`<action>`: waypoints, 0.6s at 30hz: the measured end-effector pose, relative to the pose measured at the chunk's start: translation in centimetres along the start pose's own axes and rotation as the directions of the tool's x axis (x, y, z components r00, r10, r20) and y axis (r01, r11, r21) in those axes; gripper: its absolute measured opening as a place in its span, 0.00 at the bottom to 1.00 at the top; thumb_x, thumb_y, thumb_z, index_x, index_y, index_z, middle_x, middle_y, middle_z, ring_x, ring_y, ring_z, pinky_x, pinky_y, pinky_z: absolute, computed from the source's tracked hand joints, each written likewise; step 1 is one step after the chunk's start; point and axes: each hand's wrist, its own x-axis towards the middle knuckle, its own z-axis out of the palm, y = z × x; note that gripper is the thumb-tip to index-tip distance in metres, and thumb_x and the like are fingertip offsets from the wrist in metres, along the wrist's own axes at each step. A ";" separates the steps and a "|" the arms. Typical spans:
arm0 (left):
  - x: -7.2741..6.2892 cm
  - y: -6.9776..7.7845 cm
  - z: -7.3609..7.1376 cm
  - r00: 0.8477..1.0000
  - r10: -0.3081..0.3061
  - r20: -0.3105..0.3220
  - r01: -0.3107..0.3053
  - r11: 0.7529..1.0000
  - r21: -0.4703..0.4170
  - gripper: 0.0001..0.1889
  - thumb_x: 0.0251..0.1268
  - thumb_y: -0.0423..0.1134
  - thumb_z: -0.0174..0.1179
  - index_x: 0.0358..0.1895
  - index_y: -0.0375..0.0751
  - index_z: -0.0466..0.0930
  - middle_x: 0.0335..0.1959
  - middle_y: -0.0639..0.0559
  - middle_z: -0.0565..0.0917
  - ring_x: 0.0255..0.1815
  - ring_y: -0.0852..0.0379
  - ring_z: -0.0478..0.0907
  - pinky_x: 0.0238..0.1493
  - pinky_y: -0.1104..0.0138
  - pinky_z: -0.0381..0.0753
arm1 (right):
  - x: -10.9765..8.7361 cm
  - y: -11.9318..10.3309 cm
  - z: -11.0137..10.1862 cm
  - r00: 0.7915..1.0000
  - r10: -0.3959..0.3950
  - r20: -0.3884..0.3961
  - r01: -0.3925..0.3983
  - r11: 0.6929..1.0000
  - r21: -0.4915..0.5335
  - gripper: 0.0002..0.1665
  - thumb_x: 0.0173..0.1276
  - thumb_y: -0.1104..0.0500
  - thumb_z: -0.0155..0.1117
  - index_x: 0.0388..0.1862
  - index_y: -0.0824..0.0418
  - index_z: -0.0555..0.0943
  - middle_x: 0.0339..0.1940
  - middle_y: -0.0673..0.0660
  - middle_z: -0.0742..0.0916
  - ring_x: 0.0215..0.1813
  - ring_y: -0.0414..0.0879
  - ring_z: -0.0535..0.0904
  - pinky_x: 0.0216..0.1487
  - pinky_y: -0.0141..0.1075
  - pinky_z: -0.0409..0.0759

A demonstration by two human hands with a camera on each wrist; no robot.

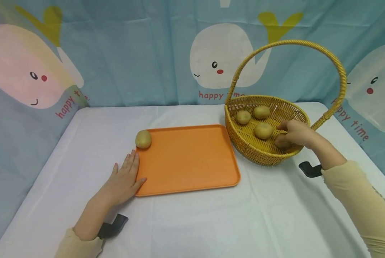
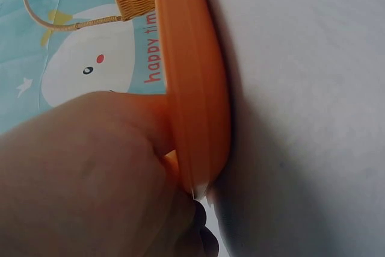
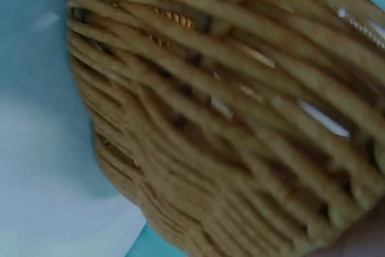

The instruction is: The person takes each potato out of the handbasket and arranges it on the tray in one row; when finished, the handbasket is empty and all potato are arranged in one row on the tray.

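Table point(image 1: 195, 225): flat top, covered by a faintly creased white cloth point(image 1: 270, 215). Directly on it: an orange rectangular tray point(image 1: 186, 161) with rounded corners, lying flat near the middle; a round golden-yellow woven basket point(image 1: 257, 154) with tall arched handle, upright, far right, just beside the tray.

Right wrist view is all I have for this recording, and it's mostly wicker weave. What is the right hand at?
Observer: In the head view, the right hand is curled over a potato inside the basket.

Operator: Weave hides that from me. Anything else in there?

Observer: Yes, three more potatoes lie in the basket, clear of the hand.

Operator: And the left hand?

Observer: The left hand touches the left edge of an orange tray.
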 end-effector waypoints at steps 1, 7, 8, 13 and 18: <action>0.0 0.0 0.0 1.000 0.000 0.000 0.000 1.000 0.001 0.41 0.70 0.47 0.51 0.71 0.21 0.41 0.73 0.29 0.40 0.73 0.34 0.38 0.64 0.34 0.39 | 0.0 0.0 0.1 1.000 0.005 0.001 -0.005 1.000 -0.015 0.31 0.56 0.61 0.69 0.53 0.81 0.74 0.45 0.75 0.82 0.50 0.66 0.76 0.49 0.54 0.75; 0.0 0.0 0.0 1.000 0.003 -0.003 -0.003 1.000 -0.001 0.41 0.70 0.47 0.51 0.71 0.21 0.41 0.73 0.29 0.41 0.73 0.34 0.38 0.64 0.34 0.39 | -0.4 0.0 0.4 0.997 -0.055 0.056 0.053 0.998 0.028 0.26 0.49 0.63 0.73 0.47 0.77 0.80 0.39 0.65 0.86 0.44 0.57 0.79 0.42 0.46 0.77; 0.0 0.0 0.0 1.000 0.004 -0.004 -0.004 1.000 -0.002 0.41 0.70 0.47 0.51 0.71 0.21 0.41 0.73 0.29 0.41 0.73 0.34 0.38 0.64 0.34 0.39 | -0.5 0.0 0.4 0.995 -0.071 0.066 0.068 0.997 0.046 0.27 0.48 0.63 0.74 0.47 0.76 0.80 0.40 0.64 0.86 0.46 0.57 0.79 0.43 0.45 0.77; 0.0 -0.1 0.0 1.000 0.006 -0.007 -0.006 1.000 -0.003 0.41 0.69 0.47 0.52 0.71 0.21 0.41 0.73 0.28 0.41 0.73 0.33 0.38 0.64 0.34 0.39 | -0.6 -0.3 0.7 0.984 -0.119 0.129 0.100 0.984 0.147 0.23 0.52 0.62 0.74 0.48 0.69 0.83 0.43 0.59 0.86 0.47 0.50 0.80 0.42 0.37 0.78; 0.1 -0.1 0.2 1.000 -0.003 -0.004 0.003 1.000 -0.010 0.42 0.69 0.47 0.52 0.71 0.21 0.41 0.73 0.29 0.41 0.73 0.34 0.38 0.64 0.34 0.39 | -0.2 -0.5 1.1 0.974 -0.152 0.166 0.123 0.977 0.174 0.21 0.55 0.61 0.72 0.49 0.65 0.83 0.47 0.58 0.86 0.50 0.50 0.79 0.43 0.33 0.78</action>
